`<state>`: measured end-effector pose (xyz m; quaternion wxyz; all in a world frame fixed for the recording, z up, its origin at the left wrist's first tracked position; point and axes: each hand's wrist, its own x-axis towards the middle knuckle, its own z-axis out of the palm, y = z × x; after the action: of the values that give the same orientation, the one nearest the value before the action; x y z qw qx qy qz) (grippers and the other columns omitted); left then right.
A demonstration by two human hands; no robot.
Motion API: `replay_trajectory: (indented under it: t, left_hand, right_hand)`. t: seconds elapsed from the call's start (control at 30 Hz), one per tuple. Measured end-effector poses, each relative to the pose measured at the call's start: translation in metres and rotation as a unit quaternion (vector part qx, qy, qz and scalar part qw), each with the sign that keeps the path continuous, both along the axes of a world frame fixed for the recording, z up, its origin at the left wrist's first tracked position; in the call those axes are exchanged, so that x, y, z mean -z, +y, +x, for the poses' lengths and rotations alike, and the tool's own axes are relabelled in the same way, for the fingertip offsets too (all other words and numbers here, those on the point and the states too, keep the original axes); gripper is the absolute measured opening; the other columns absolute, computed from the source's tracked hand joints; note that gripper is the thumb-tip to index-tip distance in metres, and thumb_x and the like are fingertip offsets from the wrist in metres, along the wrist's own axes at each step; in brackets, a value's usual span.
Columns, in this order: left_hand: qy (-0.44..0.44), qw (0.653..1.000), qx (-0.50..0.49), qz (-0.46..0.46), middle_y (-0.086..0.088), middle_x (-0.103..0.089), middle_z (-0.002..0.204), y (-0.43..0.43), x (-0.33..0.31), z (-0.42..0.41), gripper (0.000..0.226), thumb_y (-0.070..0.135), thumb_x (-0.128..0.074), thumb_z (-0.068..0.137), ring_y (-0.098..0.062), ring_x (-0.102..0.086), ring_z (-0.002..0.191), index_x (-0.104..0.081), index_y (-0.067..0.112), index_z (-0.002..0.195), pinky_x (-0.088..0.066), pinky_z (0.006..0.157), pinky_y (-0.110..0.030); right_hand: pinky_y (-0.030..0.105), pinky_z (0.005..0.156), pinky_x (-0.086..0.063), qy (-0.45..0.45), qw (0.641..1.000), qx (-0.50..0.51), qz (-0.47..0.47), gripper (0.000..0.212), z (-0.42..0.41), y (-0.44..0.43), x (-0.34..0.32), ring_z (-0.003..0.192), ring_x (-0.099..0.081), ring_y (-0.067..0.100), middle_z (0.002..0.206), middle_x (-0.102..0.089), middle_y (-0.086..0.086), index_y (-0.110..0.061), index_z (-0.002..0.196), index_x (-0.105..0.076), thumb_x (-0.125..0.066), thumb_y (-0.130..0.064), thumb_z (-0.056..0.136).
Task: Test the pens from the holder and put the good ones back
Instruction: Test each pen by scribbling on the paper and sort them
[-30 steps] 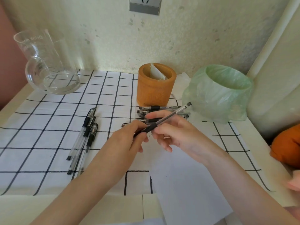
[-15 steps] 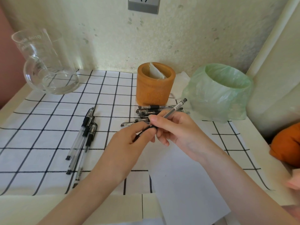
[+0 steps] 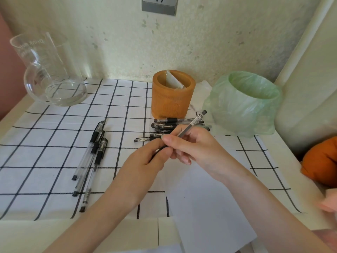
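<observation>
Right grip (image 3: pixel 198 148) pinches 1 pen (image 3: pixel 194 122) by the barrel, tilted, rear end raised toward the green-bagged bin (image 3: pixel 244 106); left grip (image 3: pixel 144 161) holds the pen's dark lower end. 3 pens (image 3: pixel 91 157) lie side by side on the checked cloth (image 3: pixel 36 143) at left. A pile of pens (image 3: pixel 164 121) lies just in front of the orange holder (image 3: pixel 171 101).

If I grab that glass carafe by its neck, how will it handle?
The glass carafe looks fragile and probably slippery, being smooth clear glass. Its wide rounded base likely resists tipping on the checked cloth.
</observation>
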<state>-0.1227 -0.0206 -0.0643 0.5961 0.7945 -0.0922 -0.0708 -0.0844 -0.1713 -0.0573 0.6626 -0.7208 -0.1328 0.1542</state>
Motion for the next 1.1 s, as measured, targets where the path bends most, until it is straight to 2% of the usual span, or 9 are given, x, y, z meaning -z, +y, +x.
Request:
replay_trajectory:
  t: [0.1,0.17,0.23,0.37,0.53,0.67,0.83,0.93,1.1]
  left_hand:
    - [-0.013,1.000,-0.011,-0.019,0.017,-0.050,0.044,-0.001,-0.005,0.000,0.019,0.036,-0.051,0.087,-0.003,-0.036,0.040,-0.066,0.025,0.082,-0.031,0.043,-0.012]
    - [-0.003,1.000,-0.014,0.026,0.004,-0.053,0.056,0.001,-0.001,0.000,0.029,0.057,-0.049,0.076,-0.014,-0.044,0.051,-0.063,0.035,0.089,-0.040,0.052,-0.024]
    - [0.035,0.994,-0.014,0.102,-0.001,-0.047,0.062,0.005,0.006,0.000,0.041,0.069,-0.046,0.067,-0.009,-0.044,0.055,-0.055,0.043,0.097,-0.036,0.055,-0.022]
    - [-0.028,0.959,0.041,0.278,0.009,-0.043,0.060,0.009,0.017,-0.001,0.041,0.058,-0.052,0.081,-0.004,-0.043,0.052,-0.040,0.049,0.119,-0.035,0.053,-0.014]
    - [-0.030,0.918,0.136,0.371,0.009,-0.044,0.066,0.005,0.021,-0.005,0.066,0.061,-0.055,0.078,-0.004,-0.044,0.058,-0.020,0.058,0.134,-0.034,0.054,-0.016]
    - [-0.025,0.901,0.144,0.408,0.008,-0.044,0.081,0.005,0.023,-0.006,0.073,0.063,-0.056,0.077,-0.008,-0.041,0.075,-0.015,0.057,0.137,-0.032,0.060,-0.019]
    - [-0.023,0.897,0.149,0.415,0.009,-0.045,0.093,0.006,0.026,-0.007,0.074,0.062,-0.055,0.078,-0.012,-0.051,0.100,-0.012,0.056,0.138,-0.034,0.073,-0.022]
    - [-0.024,0.896,0.151,0.417,0.009,-0.045,0.091,0.006,0.027,-0.005,0.074,0.062,-0.055,0.078,-0.011,-0.046,0.089,-0.011,0.055,0.138,-0.033,0.071,-0.022]
    - [-0.027,0.895,0.152,0.419,0.011,-0.038,0.080,0.006,0.028,-0.005,0.074,0.061,-0.055,0.079,-0.012,-0.041,0.081,-0.012,0.054,0.138,-0.032,0.068,-0.023]
  right_hand:
    - [0.019,0.049,-0.038,0.027,0.999,0.012,0.042,0.021,0.000,-0.004,-0.004,0.042,-0.044,0.010,0.049,-0.046,0.000,-0.010,0.067,-0.056,-0.063,-0.023,0.081]
    - [0.018,0.043,-0.036,0.033,0.997,0.046,0.053,0.021,0.003,-0.008,-0.004,0.041,-0.042,0.011,0.049,-0.045,-0.001,-0.007,0.069,-0.055,-0.063,-0.021,0.083]
    - [0.019,0.039,-0.033,0.048,0.988,0.119,0.082,0.021,0.008,-0.015,0.000,0.040,-0.042,0.012,0.047,-0.045,-0.003,-0.007,0.070,-0.055,-0.063,-0.018,0.087]
    - [0.021,0.040,-0.037,0.056,0.967,0.231,0.092,0.021,0.019,-0.032,0.002,0.046,-0.057,0.016,0.051,-0.054,-0.001,-0.012,0.068,-0.057,-0.070,-0.020,0.083]
    - [0.025,0.043,-0.040,0.052,0.969,0.233,0.057,0.011,0.022,-0.029,0.012,0.051,-0.061,0.020,0.053,-0.057,0.001,-0.009,0.079,-0.060,-0.063,-0.015,0.088]
    - [0.023,0.041,-0.041,0.040,0.973,0.228,0.028,0.020,0.026,-0.028,0.020,0.056,-0.066,0.022,0.061,-0.067,0.007,-0.008,0.083,-0.068,-0.060,-0.024,0.091]
    - [0.018,0.040,-0.032,-0.009,0.950,0.311,-0.032,0.040,0.030,-0.024,0.046,0.040,-0.041,0.015,0.044,-0.044,0.002,-0.015,0.052,-0.046,-0.075,-0.020,0.080]
    - [0.018,0.047,-0.031,-0.081,0.932,0.345,-0.072,0.046,0.032,-0.020,0.058,0.043,-0.035,0.010,0.043,-0.039,-0.002,-0.016,0.048,-0.042,-0.072,-0.016,0.082]
    - [0.017,0.047,-0.030,-0.117,0.919,0.361,-0.110,0.034,0.035,-0.020,0.069,0.046,-0.034,0.011,0.050,-0.041,0.011,-0.004,0.055,-0.045,-0.062,-0.007,0.085]
